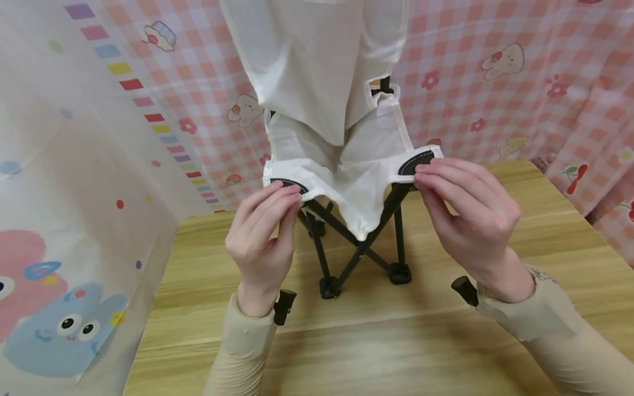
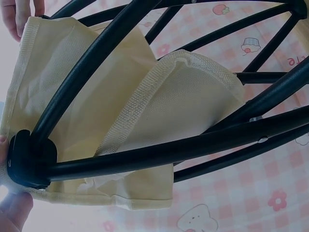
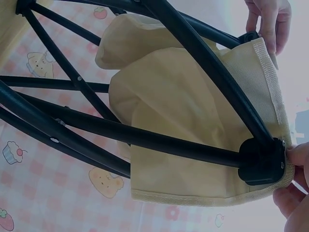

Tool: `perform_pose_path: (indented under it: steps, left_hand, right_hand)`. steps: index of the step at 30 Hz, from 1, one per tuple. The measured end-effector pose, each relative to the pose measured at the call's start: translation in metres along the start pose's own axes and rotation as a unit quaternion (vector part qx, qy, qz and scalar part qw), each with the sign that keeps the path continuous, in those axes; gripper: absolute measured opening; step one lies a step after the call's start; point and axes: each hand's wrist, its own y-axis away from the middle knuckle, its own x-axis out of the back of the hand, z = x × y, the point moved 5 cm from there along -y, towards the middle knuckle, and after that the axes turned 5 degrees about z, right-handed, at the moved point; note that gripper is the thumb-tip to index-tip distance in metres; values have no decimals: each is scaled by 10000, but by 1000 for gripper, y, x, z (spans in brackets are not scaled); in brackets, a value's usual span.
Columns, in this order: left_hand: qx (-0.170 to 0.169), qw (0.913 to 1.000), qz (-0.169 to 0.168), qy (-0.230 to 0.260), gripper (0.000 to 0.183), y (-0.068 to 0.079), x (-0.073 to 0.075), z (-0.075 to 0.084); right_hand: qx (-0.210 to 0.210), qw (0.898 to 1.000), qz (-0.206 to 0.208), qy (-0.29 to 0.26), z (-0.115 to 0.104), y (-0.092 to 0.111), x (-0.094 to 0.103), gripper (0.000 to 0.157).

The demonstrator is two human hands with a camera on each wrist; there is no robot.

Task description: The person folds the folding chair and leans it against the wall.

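A small folding chair with a white fabric seat (image 1: 327, 171) and a hanging white fabric backrest (image 1: 307, 60) stands partly opened, its black crossed legs (image 1: 329, 287) on the table. At the seat's front left corner, my left hand (image 1: 262, 234) pinches the fabric by a black patch (image 1: 293, 185). My right hand (image 1: 470, 214) pinches the front right corner beside another black patch (image 1: 415, 164). Between the hands the seat sags in a fold. Seen from beneath, a black corner joint (image 2: 31, 162) sits by the left fingertips, and a matching joint (image 3: 263, 162) by the right ones.
The wood-grain table (image 1: 386, 346) carries the chair near its back edge. Behind hangs a pink checked cloth (image 1: 460, 104), and a white printed cloth (image 1: 94, 181) hangs at the left. A black camera mount (image 1: 284, 307) projects from the left wrist, another (image 1: 464, 290) from the right.
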Motion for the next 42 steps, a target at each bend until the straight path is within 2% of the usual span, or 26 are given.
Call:
perform_pose_path:
  steps: [4, 9, 18, 27, 32, 40, 42]
  left_hand:
    - [-5, 10000, -60, -40, 8, 1, -2, -1]
    - [-12, 9999, -85, -68, 13, -2, -4, -2]
    - [-49, 9999, -97, -45, 13, -5, -7, 0]
    - [-236, 9997, -89, 0, 11, -9, -11, 7]
    - [-206, 9997, -138, 52, 7, -10, -13, 8]
    - [-158, 9997, -170, 65, 11, -13, -17, 5]
    - [-146, 9997, -165, 76, 11, -13, -18, 4]
  right_hand:
    - [-13, 10000, -48, -57, 0, 1, -1, 10]
    - [11, 9999, -118, -25, 0, 1, -5, 16]
    - [45, 9997, -232, -13, -1, 0, -11, 17]
    - [165, 9997, -201, -7, -10, -3, -16, 12]
    - [159, 9998, -143, 28, -13, -4, -19, 11]
    - [188, 9998, -103, 16, -14, -3, -25, 14]
    - [204, 9997, -120, 37, -14, -2, -27, 11]
